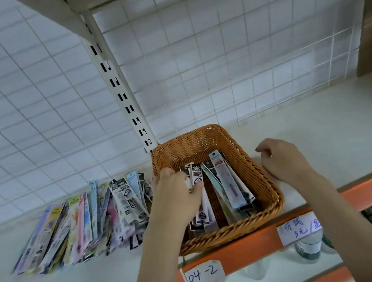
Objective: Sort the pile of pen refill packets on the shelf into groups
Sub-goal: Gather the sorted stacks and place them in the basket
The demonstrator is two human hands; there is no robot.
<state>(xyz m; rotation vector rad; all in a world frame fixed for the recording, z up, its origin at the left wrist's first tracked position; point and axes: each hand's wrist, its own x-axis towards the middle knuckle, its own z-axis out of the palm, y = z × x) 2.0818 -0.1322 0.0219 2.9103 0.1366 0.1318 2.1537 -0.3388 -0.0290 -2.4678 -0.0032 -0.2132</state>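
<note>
Head view. I see a wicker basket (254, 166) standing on the white shelf (325, 121), its near wall at the shelf's orange front edge (248, 244). My left hand (179, 191) reaches into the basket's left half, fingers curled over black-and-white refill packets (203, 208) that lie lengthwise on the basket floor; whether it pinches one or only presses on them I cannot tell. A few pale blue packets (229, 180) lie in the right half, leaning on one another. My right hand (283, 161) hovers just beside the basket's right wall, fingers loosely curled and grasping nothing. The unsorted pile of packets (83, 226) is spread in a fanned row on the shelf to the left of the basket, its right end just beside the basket's left wall. A wire grid panel (215, 61) backs the shelf. A handwritten paper label (203, 274) hangs below the front edge.
</note>
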